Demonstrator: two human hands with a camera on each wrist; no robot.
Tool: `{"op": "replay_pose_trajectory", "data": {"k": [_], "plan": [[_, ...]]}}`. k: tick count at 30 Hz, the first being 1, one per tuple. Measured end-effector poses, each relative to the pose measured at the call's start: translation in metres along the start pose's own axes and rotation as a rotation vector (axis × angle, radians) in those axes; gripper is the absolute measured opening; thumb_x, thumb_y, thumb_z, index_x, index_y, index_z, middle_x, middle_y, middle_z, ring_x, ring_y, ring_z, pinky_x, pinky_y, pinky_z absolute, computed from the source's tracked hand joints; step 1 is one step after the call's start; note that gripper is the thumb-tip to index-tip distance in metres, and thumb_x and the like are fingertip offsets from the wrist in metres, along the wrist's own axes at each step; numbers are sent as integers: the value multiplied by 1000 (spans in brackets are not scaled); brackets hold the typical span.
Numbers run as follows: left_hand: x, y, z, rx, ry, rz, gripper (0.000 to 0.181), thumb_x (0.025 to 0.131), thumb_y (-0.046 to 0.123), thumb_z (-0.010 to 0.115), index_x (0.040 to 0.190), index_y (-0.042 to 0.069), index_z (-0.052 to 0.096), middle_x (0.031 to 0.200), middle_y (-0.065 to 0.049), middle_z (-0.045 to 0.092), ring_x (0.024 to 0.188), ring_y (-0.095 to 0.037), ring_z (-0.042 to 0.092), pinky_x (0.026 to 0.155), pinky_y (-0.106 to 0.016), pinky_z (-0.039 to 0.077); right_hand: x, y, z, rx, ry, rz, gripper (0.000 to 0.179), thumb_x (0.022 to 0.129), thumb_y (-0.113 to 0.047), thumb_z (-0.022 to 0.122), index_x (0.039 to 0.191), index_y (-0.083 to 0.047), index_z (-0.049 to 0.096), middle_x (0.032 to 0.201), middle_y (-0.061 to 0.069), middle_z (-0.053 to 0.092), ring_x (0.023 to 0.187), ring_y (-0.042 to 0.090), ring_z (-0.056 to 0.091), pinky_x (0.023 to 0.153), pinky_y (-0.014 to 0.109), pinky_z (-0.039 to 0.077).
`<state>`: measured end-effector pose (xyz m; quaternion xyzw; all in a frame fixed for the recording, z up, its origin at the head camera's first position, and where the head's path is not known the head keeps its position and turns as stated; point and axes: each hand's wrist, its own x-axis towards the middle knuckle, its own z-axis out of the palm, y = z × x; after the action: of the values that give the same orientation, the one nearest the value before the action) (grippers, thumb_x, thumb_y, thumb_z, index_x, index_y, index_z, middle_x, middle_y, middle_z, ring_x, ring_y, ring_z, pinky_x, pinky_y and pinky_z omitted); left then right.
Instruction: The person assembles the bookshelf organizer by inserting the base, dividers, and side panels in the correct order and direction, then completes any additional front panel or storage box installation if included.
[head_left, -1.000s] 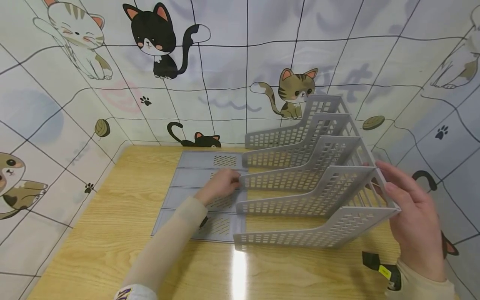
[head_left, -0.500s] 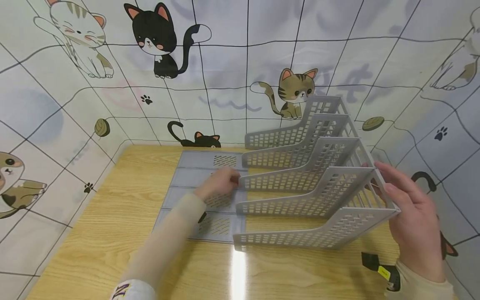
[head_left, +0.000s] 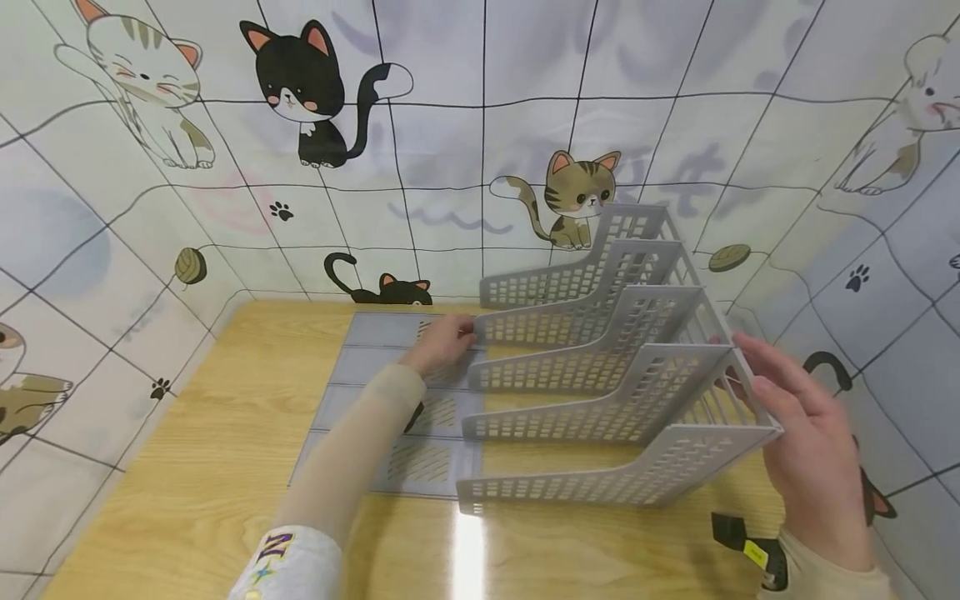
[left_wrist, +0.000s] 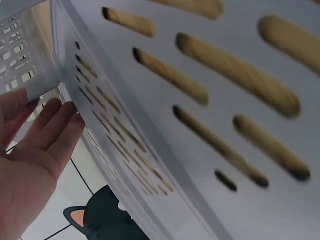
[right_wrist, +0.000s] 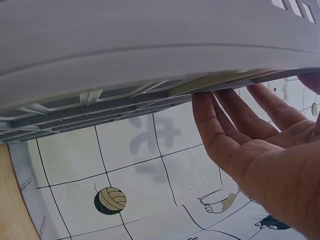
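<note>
A grey plastic file rack (head_left: 678, 467) stands on the right half of the table, its several perforated dividers pointing left. Their narrow ends come up to the right strip of a flat grey slotted panel (head_left: 360, 367) lying on the table. My left hand (head_left: 442, 343) pinches the narrow end of the second divider (head_left: 525, 325) from the back; in the left wrist view thumb and fingers lie on either side of it. At the rack's tall right side my right hand (head_left: 813, 450) grips the edge, fingertips (right_wrist: 202, 102) against the plastic. Whether panel and dividers are joined I cannot tell.
A wooden table (head_left: 232, 400) extends left of and in front of the panel. Cat-patterned sheeting (head_left: 450, 150) encloses the back and both sides, close behind the rack. A black strap with a yellow label (head_left: 757, 550) hangs at the right wrist.
My left hand has moved back from the third divider's end to the second one's. The right hand keeps its grip on the rack's edge. The head view has shifted slightly.
</note>
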<state>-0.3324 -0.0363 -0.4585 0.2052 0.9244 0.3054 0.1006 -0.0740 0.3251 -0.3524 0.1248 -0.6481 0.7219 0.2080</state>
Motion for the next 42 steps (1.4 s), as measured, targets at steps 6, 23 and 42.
{"op": "replay_pose_trajectory", "data": {"k": [6,23,42], "plan": [[0,-2,3,26,54,5,19,105,15,60,113,13,76,118,-6,74,110,-26,67,97,-45,55,-1,0,2,-33,15,24,43,108,3,40,150,11,43,146,10,60,129,19,58,102,21,45],[-3,1,3,89,42,60,14,105,13,61,97,7,71,93,-5,70,82,-20,60,77,-36,53,2,7,-1,56,5,-17,44,106,11,33,149,14,43,144,14,61,128,21,59,102,25,44],[41,12,-32,-103,66,-7,42,110,17,50,151,5,49,153,-14,51,131,-32,59,104,-46,52,1,3,-2,22,-22,-5,44,107,10,32,150,13,41,146,14,60,131,21,57,103,22,48]]}}
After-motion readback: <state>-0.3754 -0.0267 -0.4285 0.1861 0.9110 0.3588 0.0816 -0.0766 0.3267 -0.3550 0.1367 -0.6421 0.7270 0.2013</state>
